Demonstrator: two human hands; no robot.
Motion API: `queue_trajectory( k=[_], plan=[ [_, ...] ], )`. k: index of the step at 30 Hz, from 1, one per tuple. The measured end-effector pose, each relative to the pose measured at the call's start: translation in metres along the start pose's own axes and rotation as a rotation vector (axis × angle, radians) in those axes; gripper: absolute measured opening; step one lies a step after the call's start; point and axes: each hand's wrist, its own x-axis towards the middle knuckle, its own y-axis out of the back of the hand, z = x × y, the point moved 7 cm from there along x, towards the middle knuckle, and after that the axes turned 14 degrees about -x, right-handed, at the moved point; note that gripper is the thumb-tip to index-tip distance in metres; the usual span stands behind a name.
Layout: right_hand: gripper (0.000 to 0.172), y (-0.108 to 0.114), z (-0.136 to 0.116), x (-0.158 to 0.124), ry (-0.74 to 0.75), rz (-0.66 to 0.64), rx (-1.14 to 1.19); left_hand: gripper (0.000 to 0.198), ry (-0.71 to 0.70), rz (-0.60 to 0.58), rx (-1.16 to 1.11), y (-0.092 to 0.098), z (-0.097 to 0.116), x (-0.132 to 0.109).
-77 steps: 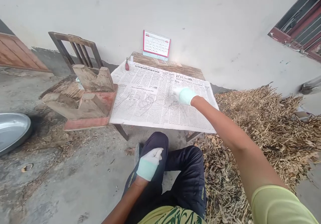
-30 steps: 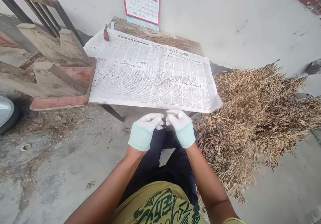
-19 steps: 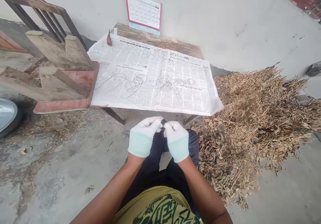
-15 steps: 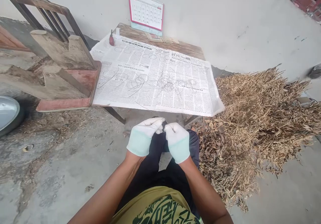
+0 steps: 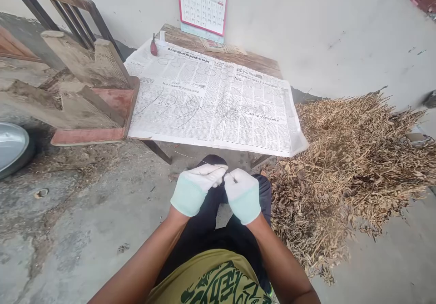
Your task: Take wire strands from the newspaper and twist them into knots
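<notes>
Both hands wear white gloves with pale green cuffs and meet above my knees, just off the table's front edge. My left hand (image 5: 200, 183) pinches a thin wire (image 5: 188, 155), whose loose end sticks out to the upper left. Close beside it, my right hand (image 5: 240, 188) is closed with its fingertips on the same wire, near the left fingertips. The exact bend of the wire between the fingers is too fine to make out. On the newspaper (image 5: 204, 131) in front lie several thin wire pieces (image 5: 189, 108), many curled into loops.
The newspaper covers a wooden table (image 5: 259, 61). A desk calendar (image 5: 202, 11) and a red-handled tool (image 5: 154, 47) stand toward its back. Left are a wooden chair (image 5: 91, 136) and a metal basin (image 5: 13, 147). Dried stalks (image 5: 340, 172) are heaped on the right.
The wire's free end has swung further out to the left of my left hand. Both hands stay close together, and the view has shifted slightly.
</notes>
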Motion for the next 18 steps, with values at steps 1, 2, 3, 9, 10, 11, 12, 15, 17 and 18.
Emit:
queue_trajectory(
  k=[1, 2, 3, 9, 10, 11, 12, 15, 17, 18],
  plan=[
    [0.038, 0.0, -0.001, -0.001, 0.009, -0.006, -0.004, 0.029, -0.008, 0.022, 0.007, 0.0, 0.002, -0.001],
    [0.038, 0.0, -0.002, -0.001, 0.02, -0.018, -0.001, 0.028, -0.015, 0.041, 0.012, 0.0, 0.003, -0.002],
    [0.039, 0.001, -0.003, 0.0, 0.034, -0.047, 0.011, 0.027, -0.022, 0.057, 0.015, 0.001, 0.005, -0.003],
    [0.025, 0.021, -0.003, 0.02, -0.007, -0.316, 0.261, 0.029, 0.115, -0.134, 0.04, 0.0, -0.001, -0.001],
    [0.02, 0.024, -0.006, 0.024, 0.018, -0.354, 0.327, 0.026, 0.161, -0.189, 0.035, -0.002, -0.005, -0.002],
    [0.019, 0.022, -0.01, 0.028, 0.063, -0.416, 0.396, 0.024, 0.205, -0.236, 0.018, -0.004, -0.01, -0.003],
    [0.018, 0.018, -0.015, 0.029, 0.117, -0.495, 0.47, 0.023, 0.242, -0.277, -0.008, -0.006, -0.014, -0.005],
    [0.019, -0.007, -0.02, 0.028, 0.201, -0.711, 0.671, 0.028, 0.298, -0.384, -0.122, -0.015, -0.024, -0.01],
    [0.019, -0.026, -0.015, 0.027, 0.161, -0.762, 0.777, 0.032, 0.296, -0.434, -0.173, -0.018, -0.029, -0.012],
    [0.019, -0.035, -0.012, 0.027, 0.132, -0.776, 0.82, 0.035, 0.285, -0.453, -0.174, -0.018, -0.031, -0.013]
  ],
)
